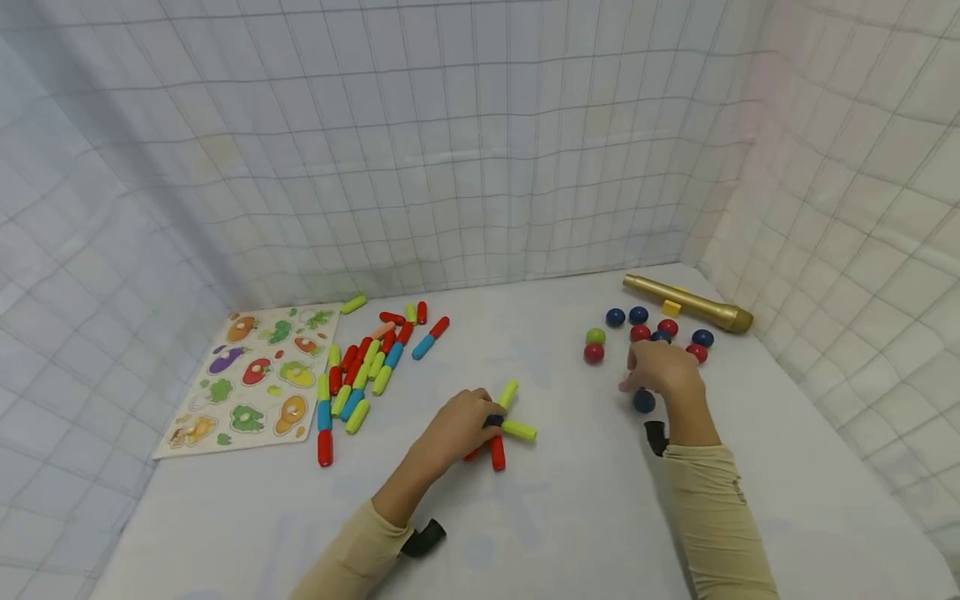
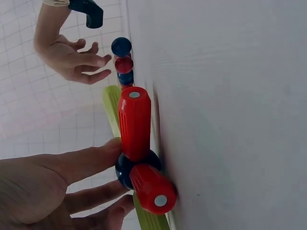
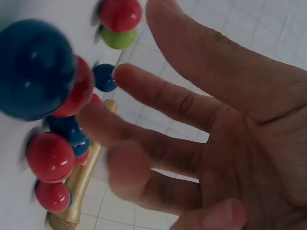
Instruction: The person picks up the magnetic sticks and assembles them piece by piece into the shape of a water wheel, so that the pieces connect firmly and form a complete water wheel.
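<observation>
My left hand [image 1: 459,429] rests on the white table [image 1: 570,500] and pinches the dark blue ball hub [image 2: 123,168] of a small ball-and-stick piece. Two red sticks [image 2: 134,122] and two lime sticks [image 1: 519,431] radiate from that hub. My right hand [image 1: 660,371] hovers with spread, relaxed fingers [image 3: 158,110] over a cluster of red, blue and green balls [image 1: 638,315]. A loose dark blue ball [image 1: 643,402] lies just below its palm; in the right wrist view this ball [image 3: 36,67] sits clear of the fingers, ungripped.
A pile of red, lime and blue sticks [image 1: 367,367] lies at centre left beside a wooden vegetable puzzle board [image 1: 251,379]. A gold tube [image 1: 686,303] with a small yellow block [image 1: 671,308] lies at the back right. Gridded cloth walls [image 1: 480,167] enclose the table.
</observation>
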`<action>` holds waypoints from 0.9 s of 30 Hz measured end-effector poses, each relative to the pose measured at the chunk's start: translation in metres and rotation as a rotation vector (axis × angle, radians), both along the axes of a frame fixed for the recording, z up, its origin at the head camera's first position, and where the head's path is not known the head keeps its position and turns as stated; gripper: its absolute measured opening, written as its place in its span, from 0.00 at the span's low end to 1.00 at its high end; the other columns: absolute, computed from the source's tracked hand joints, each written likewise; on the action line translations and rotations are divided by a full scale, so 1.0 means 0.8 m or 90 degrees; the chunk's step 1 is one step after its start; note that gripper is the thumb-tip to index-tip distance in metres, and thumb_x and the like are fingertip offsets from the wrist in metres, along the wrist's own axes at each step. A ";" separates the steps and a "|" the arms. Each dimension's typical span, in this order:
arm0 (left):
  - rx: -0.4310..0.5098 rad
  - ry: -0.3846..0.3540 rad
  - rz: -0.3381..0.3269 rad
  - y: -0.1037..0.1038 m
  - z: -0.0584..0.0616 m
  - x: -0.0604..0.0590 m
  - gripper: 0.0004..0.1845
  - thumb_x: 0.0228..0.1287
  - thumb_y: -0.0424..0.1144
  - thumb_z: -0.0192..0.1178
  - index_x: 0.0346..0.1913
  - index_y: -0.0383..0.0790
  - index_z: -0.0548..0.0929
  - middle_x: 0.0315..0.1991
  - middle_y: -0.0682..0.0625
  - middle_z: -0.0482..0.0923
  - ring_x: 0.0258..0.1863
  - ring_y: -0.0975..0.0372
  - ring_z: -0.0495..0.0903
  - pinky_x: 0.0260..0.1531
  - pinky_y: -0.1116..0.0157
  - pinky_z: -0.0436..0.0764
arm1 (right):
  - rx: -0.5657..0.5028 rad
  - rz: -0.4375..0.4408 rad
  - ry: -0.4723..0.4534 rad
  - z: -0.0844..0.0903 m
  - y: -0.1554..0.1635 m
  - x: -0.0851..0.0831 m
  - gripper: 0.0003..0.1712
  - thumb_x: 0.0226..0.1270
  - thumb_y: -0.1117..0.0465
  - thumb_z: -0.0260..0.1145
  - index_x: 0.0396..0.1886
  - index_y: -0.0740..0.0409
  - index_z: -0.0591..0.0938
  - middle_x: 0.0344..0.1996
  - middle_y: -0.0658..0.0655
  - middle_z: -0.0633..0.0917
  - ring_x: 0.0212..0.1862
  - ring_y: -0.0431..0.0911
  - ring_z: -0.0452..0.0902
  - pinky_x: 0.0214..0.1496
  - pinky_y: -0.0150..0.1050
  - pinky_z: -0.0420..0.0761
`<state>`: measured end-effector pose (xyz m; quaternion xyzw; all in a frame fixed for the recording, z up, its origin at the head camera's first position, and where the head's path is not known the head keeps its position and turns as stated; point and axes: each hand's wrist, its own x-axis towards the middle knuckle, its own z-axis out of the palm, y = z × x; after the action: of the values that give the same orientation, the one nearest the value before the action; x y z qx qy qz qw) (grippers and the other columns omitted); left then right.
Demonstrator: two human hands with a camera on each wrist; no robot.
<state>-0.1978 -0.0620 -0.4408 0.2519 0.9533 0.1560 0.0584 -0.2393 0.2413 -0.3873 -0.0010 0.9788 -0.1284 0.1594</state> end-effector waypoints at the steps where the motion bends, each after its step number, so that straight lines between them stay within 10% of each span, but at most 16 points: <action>1: -0.004 0.001 -0.003 0.001 -0.001 0.000 0.14 0.61 0.42 0.67 0.50 0.45 0.87 0.43 0.48 0.82 0.39 0.60 0.76 0.41 0.64 0.79 | 0.013 -0.015 -0.025 -0.003 0.005 -0.001 0.22 0.55 0.49 0.74 0.43 0.59 0.82 0.33 0.58 0.83 0.32 0.50 0.79 0.36 0.46 0.72; 9: -0.045 0.068 -0.051 0.005 -0.006 -0.002 0.11 0.61 0.37 0.66 0.46 0.47 0.89 0.42 0.49 0.84 0.37 0.58 0.77 0.38 0.63 0.78 | 0.040 -0.034 -0.060 -0.020 0.002 -0.006 0.24 0.51 0.54 0.78 0.43 0.65 0.82 0.31 0.60 0.84 0.28 0.50 0.80 0.29 0.38 0.78; 21: -0.059 0.107 -0.049 0.000 -0.007 -0.003 0.10 0.61 0.38 0.66 0.45 0.49 0.90 0.43 0.52 0.85 0.40 0.57 0.77 0.39 0.60 0.77 | -0.213 0.142 0.050 -0.050 -0.075 -0.016 0.12 0.69 0.63 0.62 0.49 0.60 0.83 0.40 0.59 0.86 0.29 0.41 0.77 0.32 0.32 0.78; 27: -0.059 0.103 -0.055 0.002 -0.009 -0.004 0.10 0.62 0.38 0.66 0.45 0.50 0.90 0.42 0.52 0.85 0.40 0.57 0.78 0.39 0.60 0.77 | -0.286 0.125 0.061 -0.067 -0.103 -0.019 0.11 0.68 0.65 0.62 0.49 0.58 0.84 0.43 0.58 0.85 0.27 0.40 0.76 0.30 0.32 0.77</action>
<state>-0.2007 -0.0603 -0.4477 0.3019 0.9493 0.0878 -0.0007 -0.2543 0.1588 -0.4407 -0.1376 0.9274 -0.3263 0.1207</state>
